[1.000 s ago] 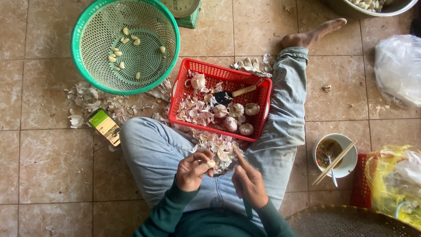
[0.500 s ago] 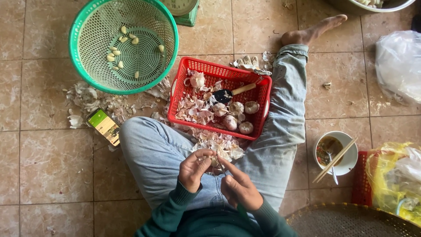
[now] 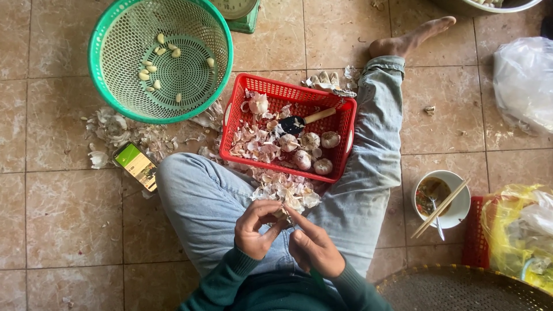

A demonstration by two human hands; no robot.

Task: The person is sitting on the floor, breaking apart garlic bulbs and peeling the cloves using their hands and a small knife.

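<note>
Left hand: fingers curled in a grip clamped on a small pale garlic clove, over the lap.
Right hand: forefinger stretched to the same clove; whether it grips anything I cannot tell.
Just beyond: loose heap of papery garlic skins on the jeans.
Farther: red slotted plastic basket with whole bulbs and a dark-bladed knife.
Far left: round green plastic basket holding peeled cloves.
Right: white bowl with chopsticks on the tiled floor.

Red basket & green basket: glossy plastic mesh. Floor: smooth tile. Jeans: matt denim. Garlic skins, 12 o'clock of hands: papery.
</note>
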